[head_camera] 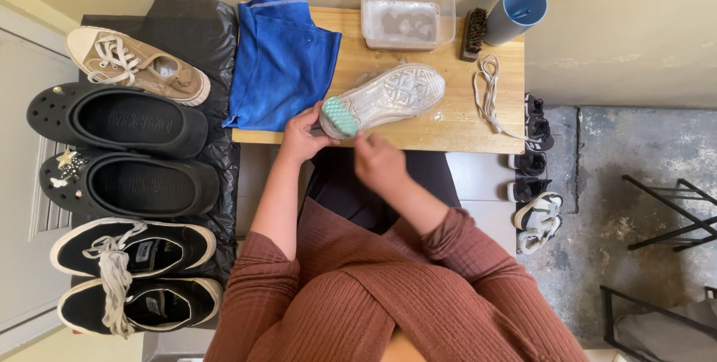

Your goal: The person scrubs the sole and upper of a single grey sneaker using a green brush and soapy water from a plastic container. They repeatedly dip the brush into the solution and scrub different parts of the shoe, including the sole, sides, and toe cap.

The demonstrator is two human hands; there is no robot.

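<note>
A light sneaker (396, 93) lies sole up on a small wooden table (448, 127), its sole wet and soapy. A teal scrub brush (340, 117) rests against the heel end of the sole. My left hand (302, 136) grips that brush from the left. My right hand (381, 162) hovers at the table's near edge just below the sneaker, with its fingers curled and its fingertips close to the brush. What it holds, if anything, is hidden.
On the table sit a blue cloth (280, 60), a clear tub of soapy water (408, 13), a dark bristle brush (473, 32), a blue cup (517, 11) and a white lace (489, 93). Several shoes line a black bag (194, 30) on the left; sandals (534, 183) lie on the right.
</note>
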